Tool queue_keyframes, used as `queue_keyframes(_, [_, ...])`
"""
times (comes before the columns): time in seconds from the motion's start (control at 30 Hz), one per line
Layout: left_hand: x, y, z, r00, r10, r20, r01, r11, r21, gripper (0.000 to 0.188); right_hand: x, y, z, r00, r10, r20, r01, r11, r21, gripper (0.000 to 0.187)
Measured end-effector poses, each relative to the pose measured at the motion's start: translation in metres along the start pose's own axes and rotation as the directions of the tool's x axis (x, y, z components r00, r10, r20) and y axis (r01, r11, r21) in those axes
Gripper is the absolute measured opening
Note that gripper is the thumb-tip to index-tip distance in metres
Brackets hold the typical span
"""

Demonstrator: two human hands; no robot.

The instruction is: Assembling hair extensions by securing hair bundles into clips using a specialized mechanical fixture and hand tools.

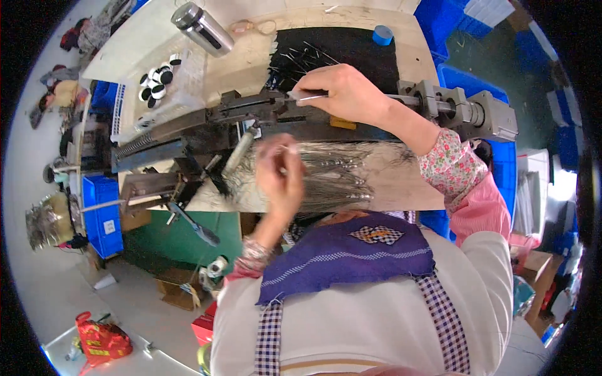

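Note:
My right hand (348, 94) is closed in a pinch above the middle of a long dark metal fixture (207, 128). A thin, short metal rod (311, 98) sticks out from between its thumb and fingers, pointing left. My left hand (282, 172) is just in front of the fixture, its fingers bent but smeared by motion. What it holds, if anything, I cannot make out. Right beside it, bundles of thin metal wires (335, 178) lie on the wooden table. More thin rods (307, 56) are scattered on a black cloth (364, 66) behind my right hand.
A clear plastic basket (191, 78) with white-and-black round caps stands at the back left, near a steel flask (202, 30). Blue tape (382, 35) sits at the back. A metal cylinder (492, 116) ends the fixture at right. A blue-handled tool (197, 227) juts past the table's front edge.

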State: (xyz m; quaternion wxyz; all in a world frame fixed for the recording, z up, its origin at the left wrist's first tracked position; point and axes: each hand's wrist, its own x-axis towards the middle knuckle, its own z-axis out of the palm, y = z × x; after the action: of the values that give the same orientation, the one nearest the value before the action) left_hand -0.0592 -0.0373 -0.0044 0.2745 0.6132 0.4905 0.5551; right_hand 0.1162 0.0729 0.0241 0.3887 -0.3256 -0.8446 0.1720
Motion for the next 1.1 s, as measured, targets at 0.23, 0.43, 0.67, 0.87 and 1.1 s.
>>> queue_keyframes(0.23, [0.039,-0.016,-0.044,0.64,-0.178,0.747,0.496,-0.646,-0.58,0.036,0.004,-0.004,0.007,0.974,0.175,0.141,-0.162,0.982,-0.096,0.015])
queue_keyframes(0.43, [0.004,0.001,0.003,0.759,-0.501,0.416,0.628,0.734,-0.261,0.027,0.012,-0.007,0.019,0.98,0.107,0.168,-0.082,0.985,-0.15,0.015])
queue_keyframes(0.67, [-0.002,-0.044,-0.04,0.776,-0.528,0.345,0.577,0.815,-0.051,0.03,-0.008,-0.046,0.005,0.995,-0.092,0.029,0.097,0.947,-0.307,0.021])
queue_keyframes(0.87, [-0.012,-0.086,-0.142,0.616,-0.768,-0.177,0.631,0.615,-0.473,0.039,-0.087,-0.008,0.011,0.877,0.466,0.12,-0.341,0.778,-0.527,0.017])
queue_keyframes(1.1, [-0.01,-0.112,-0.131,0.685,-0.724,-0.087,0.466,0.527,-0.711,0.026,-0.095,0.035,0.015,0.785,0.599,0.158,-0.469,0.741,-0.481,0.02])
